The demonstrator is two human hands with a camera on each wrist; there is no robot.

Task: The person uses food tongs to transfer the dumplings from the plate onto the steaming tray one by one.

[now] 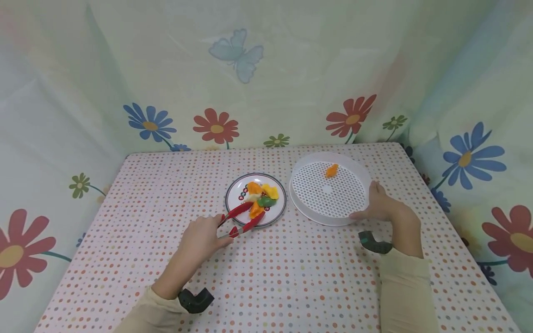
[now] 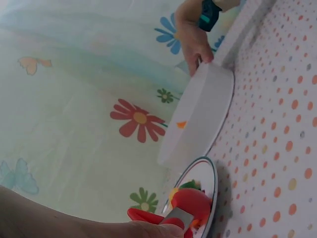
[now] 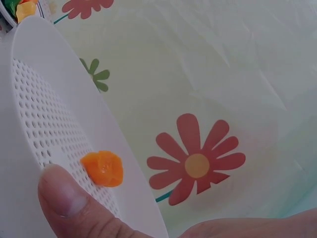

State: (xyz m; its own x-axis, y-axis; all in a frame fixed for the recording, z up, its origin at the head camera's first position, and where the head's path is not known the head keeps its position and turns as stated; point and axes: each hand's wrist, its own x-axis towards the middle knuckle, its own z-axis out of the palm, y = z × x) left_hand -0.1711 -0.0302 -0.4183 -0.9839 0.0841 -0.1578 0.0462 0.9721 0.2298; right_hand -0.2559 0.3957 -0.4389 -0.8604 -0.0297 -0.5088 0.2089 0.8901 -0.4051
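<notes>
My left hand (image 1: 201, 236) holds a pair of tongs (image 1: 239, 209) with red tips. The two tips are spread apart over a small patterned plate (image 1: 230, 203), on either side of an orange piece (image 1: 256, 210). Also lying on that plate are a green piece (image 1: 266, 201), a yellow piece (image 1: 271, 191) and other small soft-looking pieces. With the thumb over its rim, my right hand (image 1: 381, 203) grips a round white sieve (image 1: 308, 215) with a perforated bottom. One small orange lump (image 3: 105, 167) sits inside the sieve, towards its far side.
A dotted cloth (image 1: 291, 286) covers the table, where plate and sieve stand side by side. Behind and at both sides hangs a flowered curtain (image 1: 291, 69). Each wrist wears a dark camera mount (image 1: 195, 300).
</notes>
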